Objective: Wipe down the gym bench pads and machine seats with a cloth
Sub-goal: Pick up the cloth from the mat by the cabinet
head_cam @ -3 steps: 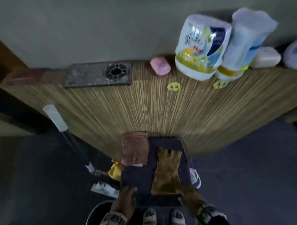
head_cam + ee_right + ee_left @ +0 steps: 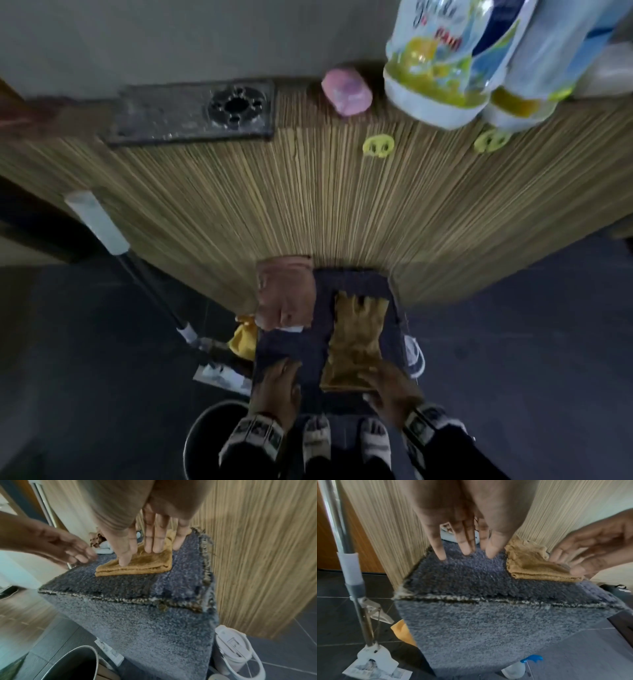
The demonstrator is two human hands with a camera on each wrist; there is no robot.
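The tall ribbed wooden panel wall [image 2: 342, 205] dominates the head view. Butted against its foot stands the landmark: a low seat block covered in grey-blue shaggy carpet [image 2: 471, 622]. On the top of that carpeted seat, toward its right side and near the wall, lies the folded mustard-yellow terry cloth [image 2: 145, 562]. A folded pinkish-brown cloth [image 2: 286, 294] sits at the seat's far left corner, and a steel bucket [image 2: 72, 666] stands on the floor at its near left.

The right hand [image 2: 150, 536] lies flat on the mustard cloth, fingers straight and spread, gripping nothing. The left hand [image 2: 464, 534] hovers just over the bare pile left of the cloth, fingers straight, holding nothing.

Risk, as I judge it: pressed only by flat fingers, the cloth could drag on the shaggy pile and unfold or bunch, or slide off the seat's right edge.

Against the earlier frame, the hands have reached slightly farther up the seat, and the head camera has moved closer.
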